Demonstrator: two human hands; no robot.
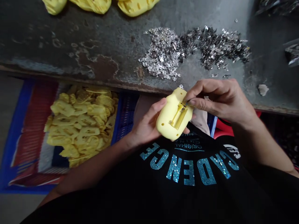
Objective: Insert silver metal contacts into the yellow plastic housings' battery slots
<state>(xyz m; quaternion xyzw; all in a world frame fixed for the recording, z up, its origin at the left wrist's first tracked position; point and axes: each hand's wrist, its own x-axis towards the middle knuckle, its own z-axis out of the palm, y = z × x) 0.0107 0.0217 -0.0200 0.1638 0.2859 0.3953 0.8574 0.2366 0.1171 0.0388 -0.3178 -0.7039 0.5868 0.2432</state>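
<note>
My left hand [149, 123] is closed around a yellow plastic shell [164, 119], gripping it from the left and beneath. Its upward face has a rectangular battery compartment [179, 119] with metal contacts inside, and small round holes near the rim. At the upper end of that compartment, the thumb and forefinger of my right hand [215, 98] pinch together. Whatever lies between those fingertips is too small and hidden to name. Beyond the shell, small silvery metal contact pieces [161, 53] and darker, springy-looking metal pieces [217, 46] lie in piles on the worn metal table [130, 40].
A blue crate [14, 158] at the left, below the table edge, holds many yellow plastic parts [81, 124]. More yellow shells [137, 7] lie at the table's far side. Plastic bags [293, 51] with metal pieces and a whitish lump [263, 89] are at the right.
</note>
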